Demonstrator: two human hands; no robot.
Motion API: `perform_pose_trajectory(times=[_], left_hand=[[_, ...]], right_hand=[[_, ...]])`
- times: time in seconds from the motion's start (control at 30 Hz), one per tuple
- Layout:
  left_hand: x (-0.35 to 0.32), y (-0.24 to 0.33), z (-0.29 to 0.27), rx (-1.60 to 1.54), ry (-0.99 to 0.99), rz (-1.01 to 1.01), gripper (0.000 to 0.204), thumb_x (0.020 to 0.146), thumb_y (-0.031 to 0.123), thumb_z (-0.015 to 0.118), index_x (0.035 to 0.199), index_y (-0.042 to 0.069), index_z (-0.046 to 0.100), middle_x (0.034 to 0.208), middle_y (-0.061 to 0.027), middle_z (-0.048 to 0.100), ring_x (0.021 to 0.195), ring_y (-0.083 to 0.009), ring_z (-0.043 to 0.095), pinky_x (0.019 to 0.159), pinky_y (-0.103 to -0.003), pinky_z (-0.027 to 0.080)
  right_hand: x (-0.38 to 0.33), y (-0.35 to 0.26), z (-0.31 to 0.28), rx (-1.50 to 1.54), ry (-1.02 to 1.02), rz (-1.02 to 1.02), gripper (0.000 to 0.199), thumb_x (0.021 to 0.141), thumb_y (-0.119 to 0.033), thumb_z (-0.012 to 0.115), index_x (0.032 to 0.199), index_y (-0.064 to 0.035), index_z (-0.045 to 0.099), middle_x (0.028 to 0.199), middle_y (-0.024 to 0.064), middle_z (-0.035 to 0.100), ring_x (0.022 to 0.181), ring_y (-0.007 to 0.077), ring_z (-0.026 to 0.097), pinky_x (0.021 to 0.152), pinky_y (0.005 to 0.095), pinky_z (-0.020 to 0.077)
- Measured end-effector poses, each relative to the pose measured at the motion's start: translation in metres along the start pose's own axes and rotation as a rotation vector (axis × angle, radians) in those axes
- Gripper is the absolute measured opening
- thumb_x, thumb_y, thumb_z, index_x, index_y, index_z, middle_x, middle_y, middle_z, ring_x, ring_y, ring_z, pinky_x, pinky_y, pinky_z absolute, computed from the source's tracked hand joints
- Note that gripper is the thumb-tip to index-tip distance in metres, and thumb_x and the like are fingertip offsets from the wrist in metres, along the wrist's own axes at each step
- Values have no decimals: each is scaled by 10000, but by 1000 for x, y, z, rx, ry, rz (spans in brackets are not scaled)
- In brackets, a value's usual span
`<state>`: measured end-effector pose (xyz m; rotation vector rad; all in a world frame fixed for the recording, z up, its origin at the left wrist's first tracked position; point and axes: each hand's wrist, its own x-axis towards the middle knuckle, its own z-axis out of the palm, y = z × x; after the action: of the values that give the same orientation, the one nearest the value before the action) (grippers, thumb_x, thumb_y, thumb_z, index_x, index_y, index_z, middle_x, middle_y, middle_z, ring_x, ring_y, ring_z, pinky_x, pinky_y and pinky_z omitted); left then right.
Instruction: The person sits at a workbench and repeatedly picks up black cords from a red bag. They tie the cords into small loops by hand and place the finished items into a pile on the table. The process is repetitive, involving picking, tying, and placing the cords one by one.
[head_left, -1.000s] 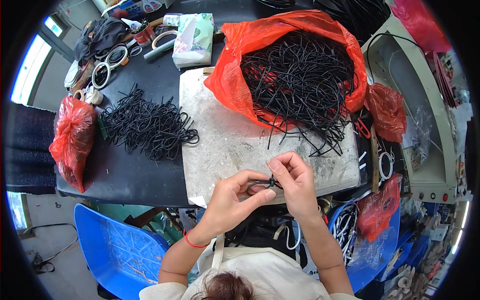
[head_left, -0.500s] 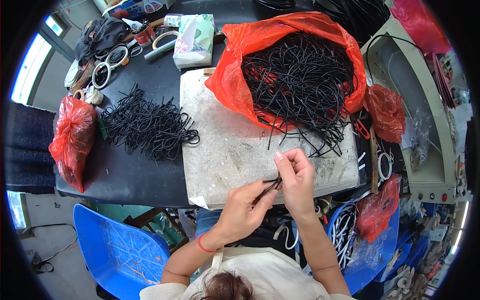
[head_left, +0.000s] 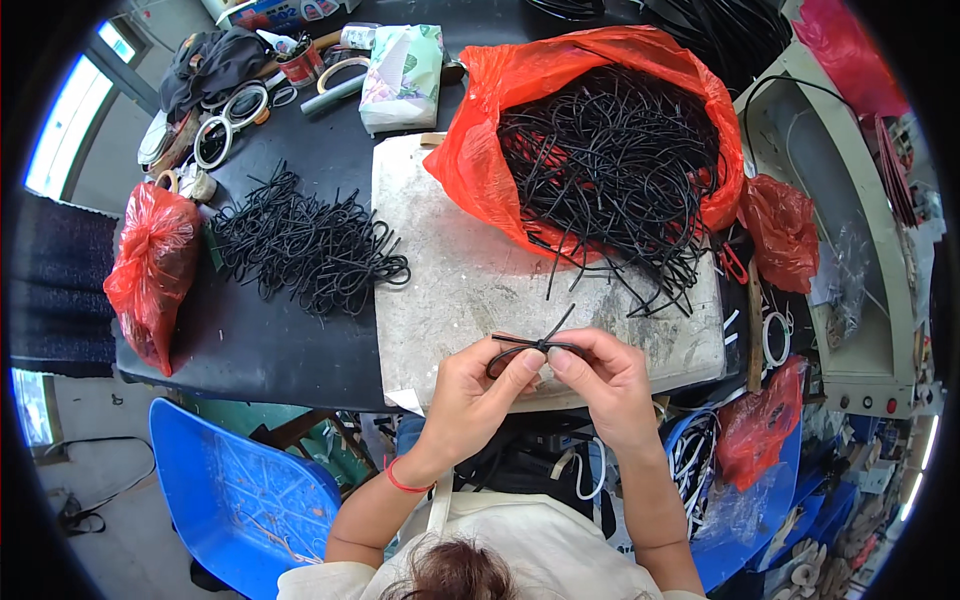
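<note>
A thin black cord (head_left: 543,345), knotted into a small bow, is pinched between my two hands over the near edge of the pale worn board (head_left: 460,250). My left hand (head_left: 485,385) grips its left loop between thumb and fingers. On the other side, my right hand (head_left: 602,380) holds the right loop, the two thumbs almost meeting at the knot. One loose end points up and away, another to the left. Beyond my hands, an open red plastic bag (head_left: 478,130) holds a heap of loose black cords (head_left: 615,160), some spilling onto the board.
Left of the board lies a pile of looped black cords (head_left: 305,240), beside a tied red bag (head_left: 155,270). A tissue pack (head_left: 402,80) and white rings (head_left: 213,142) sit farther back. Below the table edge stand a blue plastic chair (head_left: 240,490) and a blue bin (head_left: 790,470).
My right hand has come down from above the knot to its right side. The cord now shows loops spread to both sides, and both hands hold it level. The view has shifted slightly.
</note>
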<state>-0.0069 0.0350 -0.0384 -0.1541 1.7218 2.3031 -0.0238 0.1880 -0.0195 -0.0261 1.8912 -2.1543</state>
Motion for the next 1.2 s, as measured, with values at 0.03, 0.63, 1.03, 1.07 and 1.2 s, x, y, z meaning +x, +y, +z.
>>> perform_pose_trajectory(times=[0.03,0.63,1.03,1.07,1.2], left_hand=[[0,0,1,-6,8,-5,208,887,168,563,950,-29,584,751,-11,584,696,-53,529,640,-202,461],[-5,0,9,141,-50,86,152,867,109,567,915,-29,608,753,-19,607,644,-63,517,580,-209,427],[-3,-6,23,-46,106,270,202,819,95,630,997,0,612,1057,-68,537,922,-125,541,767,-250,441],[-2,-8,21,29,35,279,215,830,95,618,1022,-1,606,1208,-86,439,1057,-133,478,874,-274,404],[8,-12,26,-176,130,328,220,854,103,592,1037,-18,594,1090,-88,533,959,-126,538,833,-256,428]], right_hand=[[-1,1,-1,-7,-20,-8,119,842,-37,582,941,25,607,825,16,597,731,53,523,665,193,418],[4,14,-2,-318,154,-192,207,847,-139,596,693,-5,564,664,2,528,603,49,446,550,201,344],[12,9,2,258,217,92,199,880,-199,572,719,-82,562,678,-47,520,558,3,380,491,168,280],[12,9,5,284,223,83,214,880,-210,575,718,-72,547,671,-48,515,561,4,374,496,171,285],[7,5,17,268,202,35,221,883,-216,576,749,-51,516,701,-42,523,610,9,397,544,174,328]])
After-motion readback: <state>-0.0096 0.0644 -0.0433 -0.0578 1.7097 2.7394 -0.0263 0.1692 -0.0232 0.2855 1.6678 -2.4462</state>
